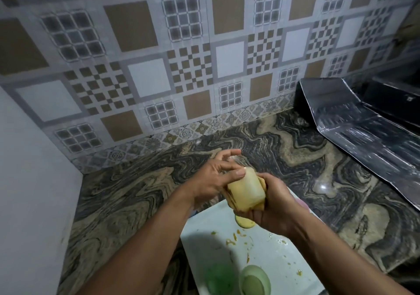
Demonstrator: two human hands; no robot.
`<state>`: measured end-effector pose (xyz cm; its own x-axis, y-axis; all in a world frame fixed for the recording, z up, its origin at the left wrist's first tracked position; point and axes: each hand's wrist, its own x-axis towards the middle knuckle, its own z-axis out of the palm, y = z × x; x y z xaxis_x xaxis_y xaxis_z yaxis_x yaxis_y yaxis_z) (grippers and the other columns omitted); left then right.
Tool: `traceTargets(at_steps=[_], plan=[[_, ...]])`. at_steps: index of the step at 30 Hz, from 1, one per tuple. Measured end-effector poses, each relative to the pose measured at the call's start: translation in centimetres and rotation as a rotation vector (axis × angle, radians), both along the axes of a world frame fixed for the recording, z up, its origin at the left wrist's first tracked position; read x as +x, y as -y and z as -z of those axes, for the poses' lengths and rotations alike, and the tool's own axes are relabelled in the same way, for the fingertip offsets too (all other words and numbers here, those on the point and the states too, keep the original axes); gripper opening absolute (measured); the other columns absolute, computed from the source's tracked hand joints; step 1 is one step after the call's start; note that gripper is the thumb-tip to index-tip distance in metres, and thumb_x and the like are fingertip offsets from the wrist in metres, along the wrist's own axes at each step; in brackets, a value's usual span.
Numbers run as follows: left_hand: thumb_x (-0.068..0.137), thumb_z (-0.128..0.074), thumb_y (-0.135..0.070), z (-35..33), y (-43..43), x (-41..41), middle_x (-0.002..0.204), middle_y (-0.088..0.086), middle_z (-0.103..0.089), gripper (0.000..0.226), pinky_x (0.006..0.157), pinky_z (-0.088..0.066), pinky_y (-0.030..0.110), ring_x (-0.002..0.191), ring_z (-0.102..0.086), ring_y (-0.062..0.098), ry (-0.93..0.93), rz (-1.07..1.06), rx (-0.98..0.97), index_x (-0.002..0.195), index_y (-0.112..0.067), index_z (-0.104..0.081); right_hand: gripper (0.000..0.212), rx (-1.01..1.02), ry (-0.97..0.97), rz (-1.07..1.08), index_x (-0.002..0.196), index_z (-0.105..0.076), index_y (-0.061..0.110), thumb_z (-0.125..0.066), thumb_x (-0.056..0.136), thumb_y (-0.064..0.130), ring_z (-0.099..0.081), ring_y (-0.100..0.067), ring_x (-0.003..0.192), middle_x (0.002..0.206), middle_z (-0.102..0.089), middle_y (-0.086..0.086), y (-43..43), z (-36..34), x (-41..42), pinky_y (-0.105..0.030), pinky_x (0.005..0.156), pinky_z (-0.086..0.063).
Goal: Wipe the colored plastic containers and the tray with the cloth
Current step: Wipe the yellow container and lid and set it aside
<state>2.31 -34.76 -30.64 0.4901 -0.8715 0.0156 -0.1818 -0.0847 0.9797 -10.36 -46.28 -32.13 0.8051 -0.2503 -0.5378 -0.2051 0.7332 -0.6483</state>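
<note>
- Head view: yellow container [246,189] is up off the tray [218,238], tilted, betw both hands.
- Left hand [216,179] pinches its far end w/ thumb, index finger lifted off. Right hand [272,206] curls the cloth [236,205] round its underside.
- Prob light, stiff, smooth plastic, maybe slick w/ residue. Best gripped at the ends.

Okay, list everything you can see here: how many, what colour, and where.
yellow container: one, pale yellow, between both hands above the tray
cloth: one, yellowish, under the container
tray: one, white, smeared, on the counter
green containers: two, green, tray's near end
round piece: one, yellow, on the tray
foil sheet: one, silver, counter's right
counter: one, swirled black and tan
left hand: grips container
right hand: holds cloth
</note>
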Motion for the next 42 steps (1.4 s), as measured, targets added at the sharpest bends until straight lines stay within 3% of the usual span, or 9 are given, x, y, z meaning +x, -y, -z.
traceTargets(at_steps=[4,8,12,16,21,25,31,36,42], plan=[[0.094,-0.064,-0.011,1.7,0.1,0.3,0.141,0.002,-0.055,0.021,0.098,-0.053,0.028,0.121,-0.058,0.001,-0.148,-0.109,-0.099,0.105,0.003,-0.074,0.049,0.179,0.019,0.054,0.121,-0.063,-0.006,-0.043,0.088,0.023,-0.071,-0.04,0.08,0.107,-0.07,-0.029,0.9,0.2,0.4,-0.047,0.067,-0.061],[0.088,-0.073,-0.026,2.7,1.2,0.3,0.134,-0.001,-0.063,0.016,0.094,-0.055,0.027,0.116,-0.06,-0.005,0.167,-0.302,-0.164,0.098,-0.014,-0.08,0.038,0.042,0.046,0.308,0.12,-0.063,0.007,-0.038,0.103,0.029,-0.067,-0.038,0.095,0.114,-0.071,-0.023,1.1,0.0,2.3,-0.054,0.083,-0.056],[0.087,-0.071,-0.036,3.7,1.5,0.4,0.127,-0.009,-0.067,0.021,0.094,-0.053,0.027,0.117,-0.062,0.003,0.546,-0.458,-0.302,0.093,-0.019,-0.081,0.031,-0.169,0.085,0.4,0.105,-0.069,0.011,-0.04,0.1,0.022,-0.066,-0.028,0.083,0.084,-0.075,-0.012,0.6,-0.1,3.5,-0.044,0.078,-0.054],[0.081,-0.078,-0.039,4.4,1.5,0.9,0.137,-0.008,-0.058,0.019,0.098,-0.054,0.029,0.123,-0.058,0.003,0.448,-0.471,-0.272,0.095,-0.026,-0.079,0.029,-0.131,0.094,0.365,0.107,-0.067,0.014,-0.04,0.103,0.024,-0.067,-0.028,0.089,0.094,-0.076,-0.012,0.0,0.4,4.6,-0.044,0.079,-0.052],[0.074,-0.086,-0.038,3.5,0.6,2.6,0.132,-0.005,-0.06,0.082,0.091,-0.058,0.035,0.111,-0.063,0.008,0.211,-0.315,0.035,0.145,-0.032,-0.045,0.03,-0.262,0.093,0.317,0.123,-0.062,0.017,-0.039,0.105,0.024,-0.064,-0.03,0.098,0.118,-0.068,-0.016,-0.4,1.3,5.3,-0.045,0.079,-0.052],[0.068,-0.086,-0.04,3.1,-0.1,3.5,0.121,-0.007,-0.066,0.066,0.091,-0.059,0.041,0.105,-0.068,0.013,0.276,-0.162,0.078,0.127,-0.04,-0.056,0.032,-0.394,0.108,0.266,0.121,-0.063,0.019,-0.036,0.103,0.022,-0.062,-0.03,0.098,0.124,-0.063,-0.023,-0.1,1.8,5.6,-0.041,0.07,-0.052],[0.077,-0.085,-0.024,3.5,-0.4,2.7,0.135,0.0,-0.055,0.065,0.102,-0.027,0.001,0.126,-0.048,0.009,0.81,-0.08,-0.053,0.134,-0.019,-0.054,0.032,-0.533,0.084,0.218,0.112,-0.064,0.019,-0.04,0.103,0.039,-0.062,-0.032,0.095,0.119,-0.062,-0.024,0.8,1.7,5.7,-0.039,0.063,-0.053],[0.074,-0.082,-0.049,3.4,0.3,2.3,0.117,-0.009,-0.065,0.064,0.08,-0.057,0.031,0.09,-0.066,0.008,0.604,-0.206,0.04,0.128,-0.035,-0.053,0.028,-0.668,0.069,0.235,0.107,-0.067,0.021,-0.042,0.102,0.034,-0.065,-0.028,0.087,0.107,-0.069,-0.018,1.3,2.2,5.8,-0.044,0.067,-0.053],[0.082,-0.075,-0.038,4.9,-0.1,2.8,0.139,-0.002,-0.048,0.061,0.097,-0.053,0.042,0.123,-0.056,0.019,0.899,-0.121,-0.018,0.135,-0.026,-0.048,0.027,-0.698,0.085,0.183,0.11,-0.065,0.02,-0.041,0.105,0.031,-0.062,-0.023,0.085,0.102,-0.067,-0.013,1.5,2.1,6.5,-0.033,0.058,-0.053]])
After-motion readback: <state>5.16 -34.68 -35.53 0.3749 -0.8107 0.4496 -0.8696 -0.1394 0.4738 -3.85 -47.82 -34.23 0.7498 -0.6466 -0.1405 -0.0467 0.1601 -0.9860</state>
